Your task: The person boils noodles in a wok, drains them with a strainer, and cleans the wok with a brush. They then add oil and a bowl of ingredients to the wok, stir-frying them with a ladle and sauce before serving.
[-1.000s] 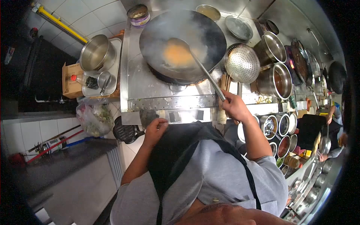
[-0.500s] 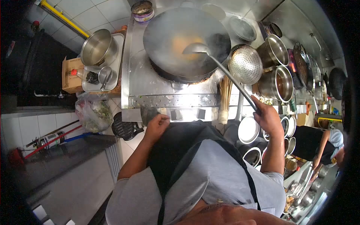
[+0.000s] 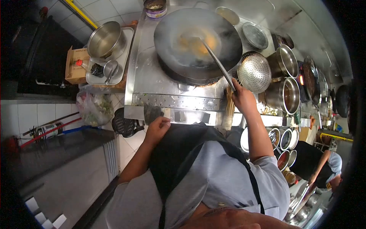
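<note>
My right hand (image 3: 243, 97) is closed round the end of a long metal ladle (image 3: 217, 61). The ladle's bowl is down in a large steaming wok (image 3: 171, 53), among something orange-yellow (image 3: 209, 41) that the steam blurs. My left hand (image 3: 158, 128) rests at the stove's front edge by my apron, fingers curled together; what it holds, if anything, is hidden. A perforated metal strainer (image 3: 254, 72) lies right of the wok, and a bamboo brush (image 3: 228, 110) stands below it.
Deep steel pots (image 3: 285, 95) line the right side. A tray (image 3: 124, 57) with a steel pot (image 3: 106, 38) and a bottle (image 3: 84, 63) sits on the left. Below it is a plastic bag (image 3: 91, 108). Another person (image 3: 316, 162) is at work at the far right.
My right hand has moved forward and left, and the ladle's bowl has gone from above the wok down into its contents. My left hand stays near the stove edge. The view has shifted slightly.
</note>
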The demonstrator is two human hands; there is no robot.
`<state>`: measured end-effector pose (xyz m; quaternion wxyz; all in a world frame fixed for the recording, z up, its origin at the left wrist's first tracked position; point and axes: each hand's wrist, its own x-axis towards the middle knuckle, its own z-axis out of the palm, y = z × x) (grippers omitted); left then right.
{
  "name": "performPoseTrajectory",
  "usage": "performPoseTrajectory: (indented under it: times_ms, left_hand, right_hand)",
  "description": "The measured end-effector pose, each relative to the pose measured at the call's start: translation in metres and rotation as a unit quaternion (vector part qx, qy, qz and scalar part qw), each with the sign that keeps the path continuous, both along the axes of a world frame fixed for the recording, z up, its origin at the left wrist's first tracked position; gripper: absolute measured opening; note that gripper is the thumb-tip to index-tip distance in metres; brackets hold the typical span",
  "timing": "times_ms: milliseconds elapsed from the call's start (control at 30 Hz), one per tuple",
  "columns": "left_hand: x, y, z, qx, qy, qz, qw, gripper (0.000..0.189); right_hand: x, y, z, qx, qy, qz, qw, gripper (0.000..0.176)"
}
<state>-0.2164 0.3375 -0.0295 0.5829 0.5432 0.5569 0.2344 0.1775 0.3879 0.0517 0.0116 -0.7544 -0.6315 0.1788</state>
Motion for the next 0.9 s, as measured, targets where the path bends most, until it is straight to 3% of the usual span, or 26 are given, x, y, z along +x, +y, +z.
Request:
performPoseTrajectory:
  times_ms: [100, 167, 367, 467, 567, 900]
  left_hand:
    - [-0.002, -0.003, -0.002, -0.019, -0.012, 0.021, 1.000, 0.020]
    - [-0.002, -0.003, 0.001, -0.027, -0.004, 0.024, 0.999, 0.019]
    - [-0.006, -0.005, -0.006, -0.012, -0.045, 0.035, 0.998, 0.019]
    - [-0.006, -0.002, -0.009, -0.011, 0.005, 0.013, 1.000, 0.021]
    - [-0.008, -0.002, -0.020, 0.000, -0.012, 0.010, 1.000, 0.023]
    - [-0.008, 0.005, -0.009, 0.020, -0.004, -0.031, 0.999, 0.026]
  right_hand:
    - [0.002, 0.013, -0.009, 0.048, 0.008, 0.000, 0.999, 0.068]
    - [0.003, 0.019, -0.010, 0.060, 0.086, -0.048, 0.993, 0.065]
    - [0.003, 0.037, -0.005, 0.076, 0.101, -0.094, 0.987, 0.067]
    - [0.012, 0.031, -0.016, 0.085, 0.087, -0.045, 0.992, 0.065]
    - [-0.001, 0.011, 0.021, 0.000, 0.058, -0.031, 0.998, 0.066]
    - [0.030, -0.071, 0.086, -0.019, 0.076, -0.040, 0.996, 0.064]
